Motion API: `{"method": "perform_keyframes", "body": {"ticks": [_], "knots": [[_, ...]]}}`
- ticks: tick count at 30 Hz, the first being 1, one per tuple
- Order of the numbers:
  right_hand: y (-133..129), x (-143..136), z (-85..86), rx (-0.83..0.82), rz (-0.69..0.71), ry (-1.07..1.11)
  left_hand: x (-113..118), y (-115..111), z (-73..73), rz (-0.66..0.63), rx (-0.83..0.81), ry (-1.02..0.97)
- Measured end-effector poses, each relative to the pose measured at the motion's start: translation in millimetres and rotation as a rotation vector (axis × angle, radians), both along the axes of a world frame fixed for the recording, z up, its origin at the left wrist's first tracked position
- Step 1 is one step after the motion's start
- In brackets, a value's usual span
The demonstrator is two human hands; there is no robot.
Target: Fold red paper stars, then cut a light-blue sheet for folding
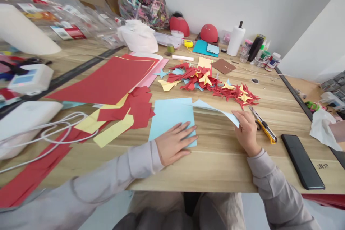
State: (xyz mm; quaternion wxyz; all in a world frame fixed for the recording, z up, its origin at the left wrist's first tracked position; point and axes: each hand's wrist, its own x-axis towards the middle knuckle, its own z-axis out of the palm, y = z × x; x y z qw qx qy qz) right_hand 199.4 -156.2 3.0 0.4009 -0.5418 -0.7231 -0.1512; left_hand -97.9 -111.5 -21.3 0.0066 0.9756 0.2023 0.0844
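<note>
My left hand point(176, 143) lies flat with fingers spread on a light blue sheet of paper point(172, 113) near the table's front edge. My right hand point(245, 129) pinches the right end of a light blue paper strip point(215, 108), which curves up off the table. The strip's far left end meets the sheet's right edge; whether they are joined I cannot tell. Just right of that hand lies a yellow utility knife point(265, 127). Beyond the strip is a pile of cut paper stars point(194, 79) in red, yellow and blue.
Large red sheets point(113, 79) and smaller red pieces point(140, 111) lie to the left. A white cable point(64, 125) loops beside them. At right is a black phone point(302, 161). Bottles point(236, 39) and a bag of scraps point(142, 1) line the back. Another person's hand point(338, 130) shows far right.
</note>
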Motion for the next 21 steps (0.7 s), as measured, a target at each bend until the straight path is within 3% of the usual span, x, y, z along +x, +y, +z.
{"method": "perform_keyframes", "body": {"ticks": [4,9,12,16,21], "knots": [[1.3,0.0,-2.4,-0.046,0.017,0.000,-4.3,-1.1,10.1,-0.126,-0.055,-0.009],[2.7,2.2,-4.4,-0.079,0.029,-0.004,-0.3,-3.8,10.2,-0.128,0.032,0.136],[2.8,3.5,-4.6,-0.088,0.022,0.008,-4.2,-3.5,5.2,-0.054,0.193,0.124],[2.9,3.7,-5.2,-0.091,0.022,0.017,-26.4,-2.2,8.2,0.116,0.323,0.114],[2.2,1.2,-5.8,-0.100,0.041,-0.013,-63.0,1.5,12.2,0.287,0.172,0.273]]}}
